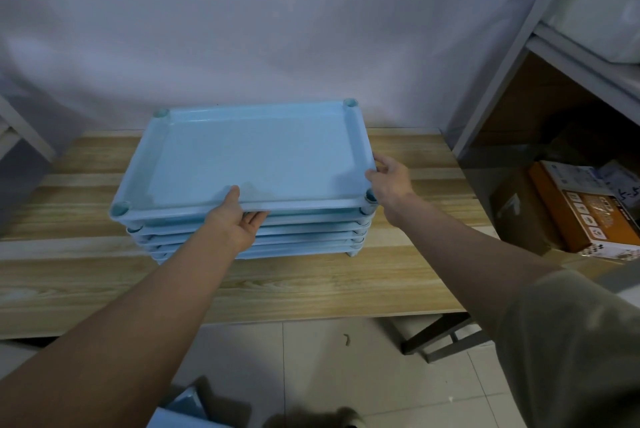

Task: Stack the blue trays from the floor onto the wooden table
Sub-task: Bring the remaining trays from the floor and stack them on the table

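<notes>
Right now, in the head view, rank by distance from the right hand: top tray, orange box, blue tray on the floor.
1. Top tray: gripped by the right hand at its right edge.
2. Orange box: on the right, under the shelf.
3. Blue tray on the floor: at the bottom left.

A pale sheet hangs as a backdrop across the far side, wrinkled and dim. At the right stands a grey metal shelf — on it lie a brown cardboard box and, just beside it, an orange printed box. Below, the floor is pale tile — a small dark scrap lies on it
</notes>
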Demonstrator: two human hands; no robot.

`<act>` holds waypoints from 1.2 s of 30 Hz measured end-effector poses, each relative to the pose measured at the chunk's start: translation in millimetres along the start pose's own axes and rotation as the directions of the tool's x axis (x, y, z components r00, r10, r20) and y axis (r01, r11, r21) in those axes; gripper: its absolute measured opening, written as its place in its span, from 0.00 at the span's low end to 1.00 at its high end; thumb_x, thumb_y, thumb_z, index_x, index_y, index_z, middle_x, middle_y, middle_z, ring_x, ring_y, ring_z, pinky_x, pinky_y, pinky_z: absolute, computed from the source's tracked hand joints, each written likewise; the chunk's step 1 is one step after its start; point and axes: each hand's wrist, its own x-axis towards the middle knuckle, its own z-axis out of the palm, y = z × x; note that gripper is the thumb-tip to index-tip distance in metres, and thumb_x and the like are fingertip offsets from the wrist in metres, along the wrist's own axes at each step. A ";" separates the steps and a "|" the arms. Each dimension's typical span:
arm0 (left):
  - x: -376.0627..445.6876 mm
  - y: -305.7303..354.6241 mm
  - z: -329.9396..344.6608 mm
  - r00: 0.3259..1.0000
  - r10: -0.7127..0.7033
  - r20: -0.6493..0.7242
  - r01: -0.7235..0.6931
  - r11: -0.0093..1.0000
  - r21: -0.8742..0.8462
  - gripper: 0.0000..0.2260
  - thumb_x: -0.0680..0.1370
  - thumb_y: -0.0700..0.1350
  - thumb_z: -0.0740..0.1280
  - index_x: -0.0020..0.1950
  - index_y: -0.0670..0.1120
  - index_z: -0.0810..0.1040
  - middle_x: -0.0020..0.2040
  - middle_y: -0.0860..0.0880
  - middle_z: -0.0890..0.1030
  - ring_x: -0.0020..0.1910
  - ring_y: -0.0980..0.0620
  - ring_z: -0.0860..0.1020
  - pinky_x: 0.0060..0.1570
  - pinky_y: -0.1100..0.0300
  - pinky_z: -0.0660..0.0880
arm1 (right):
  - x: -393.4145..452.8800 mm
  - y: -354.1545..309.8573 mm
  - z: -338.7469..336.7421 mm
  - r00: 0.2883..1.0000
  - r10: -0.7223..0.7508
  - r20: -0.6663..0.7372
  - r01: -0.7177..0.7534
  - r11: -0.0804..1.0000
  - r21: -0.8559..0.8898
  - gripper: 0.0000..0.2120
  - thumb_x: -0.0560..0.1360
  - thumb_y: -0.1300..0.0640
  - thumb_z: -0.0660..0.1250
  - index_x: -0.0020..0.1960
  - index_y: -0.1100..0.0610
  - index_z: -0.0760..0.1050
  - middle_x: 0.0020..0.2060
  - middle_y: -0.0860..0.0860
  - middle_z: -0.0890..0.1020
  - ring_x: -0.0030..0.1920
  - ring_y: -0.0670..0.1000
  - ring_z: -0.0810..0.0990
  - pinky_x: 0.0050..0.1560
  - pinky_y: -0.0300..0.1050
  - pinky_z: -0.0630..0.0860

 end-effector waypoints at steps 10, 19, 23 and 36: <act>2.2 -0.4 3.1 1.000 0.001 -0.004 0.000 1.000 0.026 0.14 0.79 0.46 0.66 0.64 0.44 0.75 0.45 0.44 0.81 0.41 0.47 0.81 0.47 0.52 0.79 | 0.6 3.2 1.6 1.000 -0.005 -0.002 0.005 1.000 0.029 0.22 0.80 0.64 0.58 0.73 0.53 0.66 0.42 0.45 0.76 0.41 0.46 0.77 0.43 0.44 0.78; 6.6 0.7 1.2 1.000 0.010 0.005 -0.010 1.000 0.027 0.14 0.79 0.46 0.66 0.63 0.43 0.75 0.47 0.44 0.81 0.46 0.47 0.81 0.50 0.51 0.79 | 7.6 4.7 -1.5 1.000 0.008 0.022 -0.008 0.999 0.035 0.21 0.79 0.65 0.60 0.70 0.51 0.69 0.42 0.45 0.76 0.40 0.45 0.75 0.44 0.42 0.77; 9.3 0.0 -0.1 1.000 0.025 0.001 -0.025 0.999 0.034 0.13 0.79 0.46 0.67 0.61 0.43 0.75 0.48 0.44 0.81 0.43 0.47 0.81 0.48 0.51 0.79 | 10.2 5.7 -3.4 0.999 0.006 0.051 -0.007 1.000 0.022 0.22 0.79 0.65 0.61 0.70 0.50 0.70 0.45 0.47 0.78 0.40 0.45 0.76 0.39 0.39 0.76; 12.0 -1.8 0.7 0.998 0.056 -0.011 -0.055 0.997 0.052 0.10 0.79 0.47 0.67 0.58 0.44 0.75 0.48 0.45 0.81 0.44 0.48 0.81 0.47 0.52 0.79 | 17.3 7.5 -6.1 0.997 -0.028 0.077 0.033 0.998 -0.060 0.22 0.80 0.63 0.61 0.72 0.50 0.68 0.42 0.47 0.77 0.45 0.49 0.79 0.43 0.41 0.75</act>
